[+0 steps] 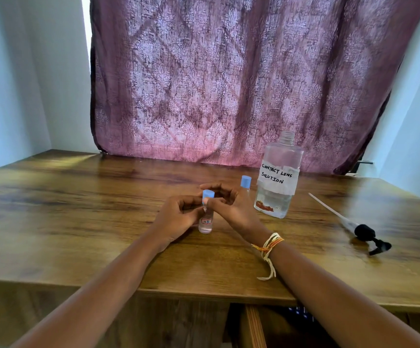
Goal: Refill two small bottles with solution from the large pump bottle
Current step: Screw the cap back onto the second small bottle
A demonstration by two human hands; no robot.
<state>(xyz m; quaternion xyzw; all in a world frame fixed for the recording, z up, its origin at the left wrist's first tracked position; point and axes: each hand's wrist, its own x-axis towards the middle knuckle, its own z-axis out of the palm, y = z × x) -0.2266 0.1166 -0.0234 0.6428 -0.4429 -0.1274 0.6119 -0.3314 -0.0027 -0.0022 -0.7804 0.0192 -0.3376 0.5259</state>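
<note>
Both hands at work on one small bottle (pixel 205 223) near the middle of the wooden table (pixel 78 197). Upright, base on the wood, clear liquid inside, small label reading "17B" on its front. Left hand (pixel 176 221) curled round the bottle's body from the left, holding it steady. Right hand (pixel 229 205) closed on the light-blue cap (pixel 207 195), thumb and fingertips pinching it from the right and from behind (cap seated on the neck or just lifted off: cannot tell). Braided thread bracelet (pixel 268 244) on the right wrist, loose ends hanging down.

Second small bottle (pixel 245 184) just behind the right hand, upright, blue cap on, lower body hidden by the fingers. Right beside it, the large bottle (pixel 278 179), upright, neck open with no pump fitted, clear liquid in the lower part only, taped paper label reading "CONTACT LENS SOLUTION".

Pump head (pixel 366 234) lying flat on the table well to the right, black nozzle toward the near edge, long white dip tube pointing back toward the large bottle.

Purple patterned curtain (pixel 229 84) hanging behind the table, pale walls to either side.
</note>
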